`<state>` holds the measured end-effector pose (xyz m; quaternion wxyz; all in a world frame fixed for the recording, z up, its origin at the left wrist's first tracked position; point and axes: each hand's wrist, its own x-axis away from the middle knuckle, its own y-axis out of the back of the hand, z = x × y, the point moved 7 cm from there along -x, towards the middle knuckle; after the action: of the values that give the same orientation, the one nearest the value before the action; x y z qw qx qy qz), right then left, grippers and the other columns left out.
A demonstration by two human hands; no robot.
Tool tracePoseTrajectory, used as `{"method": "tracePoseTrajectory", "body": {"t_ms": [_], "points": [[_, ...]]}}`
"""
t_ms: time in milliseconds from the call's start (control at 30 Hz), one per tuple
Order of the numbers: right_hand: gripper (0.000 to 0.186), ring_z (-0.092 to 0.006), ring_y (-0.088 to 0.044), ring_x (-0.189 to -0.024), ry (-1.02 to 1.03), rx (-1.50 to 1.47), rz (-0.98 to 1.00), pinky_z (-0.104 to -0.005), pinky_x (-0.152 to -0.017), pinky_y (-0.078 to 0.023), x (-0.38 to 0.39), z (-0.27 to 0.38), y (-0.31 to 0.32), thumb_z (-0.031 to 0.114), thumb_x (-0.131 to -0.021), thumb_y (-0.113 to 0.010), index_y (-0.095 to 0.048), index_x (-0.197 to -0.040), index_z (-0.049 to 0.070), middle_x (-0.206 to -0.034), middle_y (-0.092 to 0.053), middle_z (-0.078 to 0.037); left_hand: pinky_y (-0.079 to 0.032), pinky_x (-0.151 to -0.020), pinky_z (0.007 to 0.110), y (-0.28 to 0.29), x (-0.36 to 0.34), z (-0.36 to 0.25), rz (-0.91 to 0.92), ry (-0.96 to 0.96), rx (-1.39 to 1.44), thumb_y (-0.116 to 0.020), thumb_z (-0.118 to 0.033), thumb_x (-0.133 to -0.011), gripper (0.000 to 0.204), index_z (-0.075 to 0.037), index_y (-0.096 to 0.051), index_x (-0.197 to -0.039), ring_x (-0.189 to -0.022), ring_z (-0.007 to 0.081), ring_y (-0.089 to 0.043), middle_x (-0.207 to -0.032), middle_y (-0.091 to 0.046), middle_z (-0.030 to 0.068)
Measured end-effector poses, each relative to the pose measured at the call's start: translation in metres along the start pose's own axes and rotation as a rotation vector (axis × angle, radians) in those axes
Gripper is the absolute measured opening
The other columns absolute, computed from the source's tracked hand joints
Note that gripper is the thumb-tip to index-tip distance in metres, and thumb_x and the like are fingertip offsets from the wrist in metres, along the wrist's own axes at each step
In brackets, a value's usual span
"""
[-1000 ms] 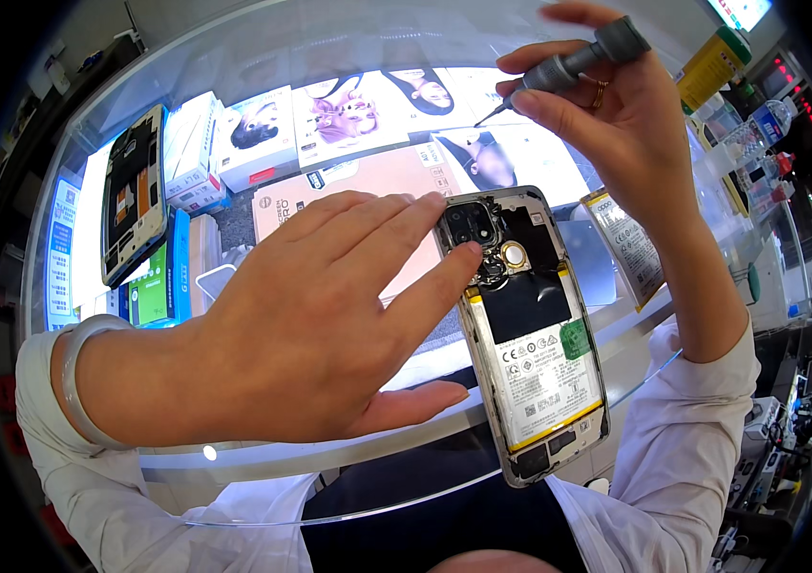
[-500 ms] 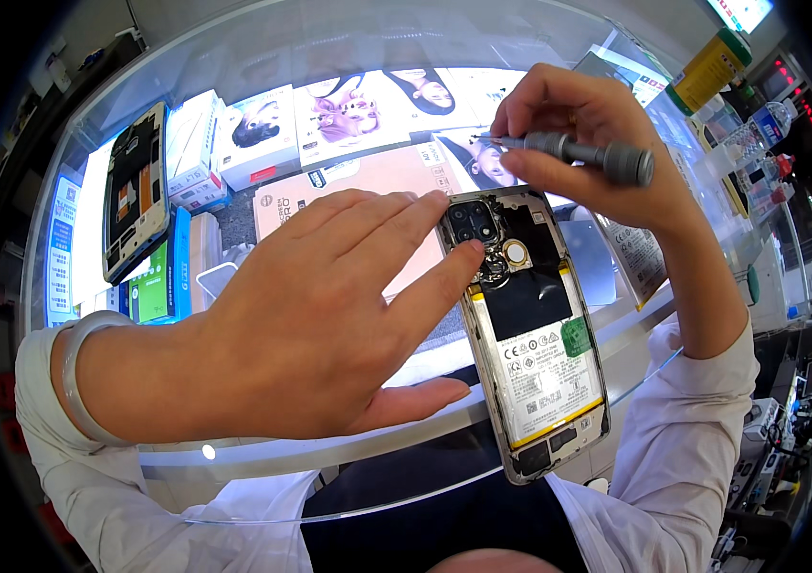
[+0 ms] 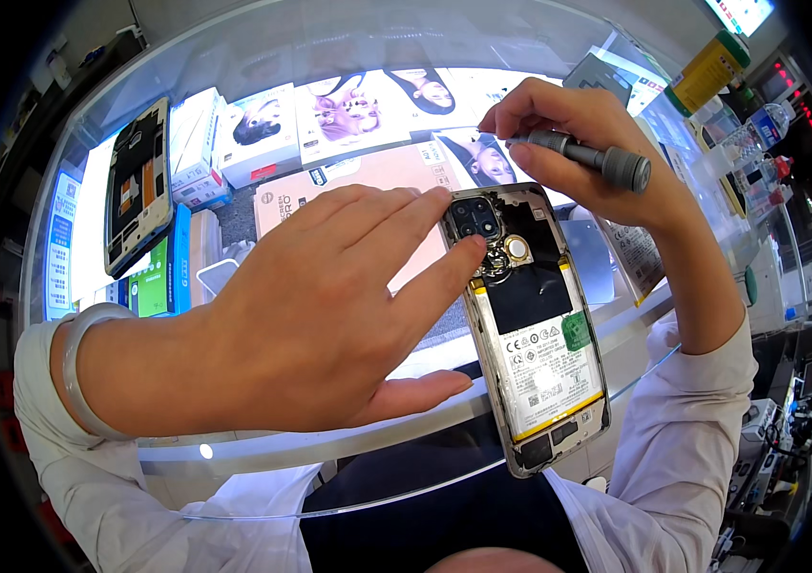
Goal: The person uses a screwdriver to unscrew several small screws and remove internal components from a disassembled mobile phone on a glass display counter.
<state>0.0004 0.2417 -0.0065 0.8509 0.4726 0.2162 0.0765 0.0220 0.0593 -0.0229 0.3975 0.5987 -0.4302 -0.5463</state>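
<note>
An opened smartphone [image 3: 539, 363] lies on the glass counter, its battery, black film and camera module [image 3: 468, 215] exposed. My left hand [image 3: 301, 306], with a bracelet at the wrist, spreads over its upper left side; the fingertips touch the phone by the camera, and the thumb lies apart. Above the phone's top right, my right hand [image 3: 597, 191] grips a grey screwdriver [image 3: 625, 167] almost sideways, handle end to the right; its tip is hidden or too small to make out.
A second opened phone [image 3: 138, 181] rests at the left. Boxes [image 3: 196, 134] show through the glass [image 3: 329, 38]. At right are a loose battery [image 3: 630, 258], a yellow bottle [image 3: 702, 76], clear bottles [image 3: 759, 134] and cluttered equipment [image 3: 759, 430].
My right hand has come down and turned the screwdriver from a steep angle to nearly sideways, its handle end now lower right. My left hand and the phone have barely shifted.
</note>
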Motion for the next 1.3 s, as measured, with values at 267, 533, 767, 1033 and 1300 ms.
{"method": "tracePoseTrajectory", "body": {"t_ms": [267,533,767,1033,1300], "points": [[0.019,-0.0294,-0.063,-0.062,0.119,0.096,-0.050,-0.0360,-0.060,-0.049,0.000,0.009,0.002,0.020,-0.088,-0.060,-0.064,-0.095,0.003,-0.072,-0.065,-0.014,-0.044,-0.097,0.049,0.000,0.000,0.000,0.002,0.004,0.006,-0.076,-0.045,-0.076,0.074,-0.001,-0.055,-0.133,-0.115,0.0410,-0.054,-0.136,-0.048,0.0291],[0.020,-0.0252,-0.065,-0.063,0.092,0.075,-0.069,-0.0338,-0.062,-0.051,0.002,0.008,0.008,0.018,-0.086,-0.061,-0.064,-0.097,0.002,-0.074,-0.067,-0.013,-0.045,-0.096,0.049,-0.001,0.000,0.000,0.009,0.006,0.004,-0.076,-0.045,-0.076,0.074,-0.002,-0.055,-0.133,-0.116,0.0409,-0.054,-0.136,-0.048,0.0290],[0.047,-0.0164,-0.068,-0.082,-0.025,-0.439,-0.107,-0.0246,-0.071,-0.055,0.010,0.013,0.023,0.006,-0.087,-0.070,-0.045,-0.126,0.003,-0.101,-0.069,-0.015,-0.044,-0.096,0.049,-0.001,0.001,0.001,0.020,0.014,-0.006,-0.074,-0.046,-0.078,0.074,-0.002,-0.055,-0.134,-0.115,0.0404,-0.054,-0.138,-0.046,0.0287],[0.083,-0.0133,-0.068,-0.065,0.143,-0.514,-0.355,-0.0211,-0.054,-0.056,0.013,0.012,0.015,-0.004,-0.077,-0.081,-0.021,-0.133,0.008,-0.094,-0.058,-0.014,-0.045,-0.093,0.049,-0.001,-0.001,0.001,0.023,-0.004,0.001,-0.072,-0.049,-0.080,0.074,0.000,-0.055,-0.133,-0.112,0.0409,-0.054,-0.137,-0.046,0.0292],[0.082,-0.0173,-0.069,-0.080,0.243,-0.389,-0.376,-0.0230,-0.064,-0.058,0.013,0.017,0.011,-0.008,-0.074,-0.082,-0.023,-0.129,0.006,-0.124,-0.034,-0.013,-0.046,-0.091,0.050,-0.001,0.000,0.000,0.036,-0.001,0.004,-0.071,-0.050,-0.081,0.074,0.001,-0.055,-0.133,-0.111,0.0421,-0.055,-0.137,-0.046,0.0306]]}}
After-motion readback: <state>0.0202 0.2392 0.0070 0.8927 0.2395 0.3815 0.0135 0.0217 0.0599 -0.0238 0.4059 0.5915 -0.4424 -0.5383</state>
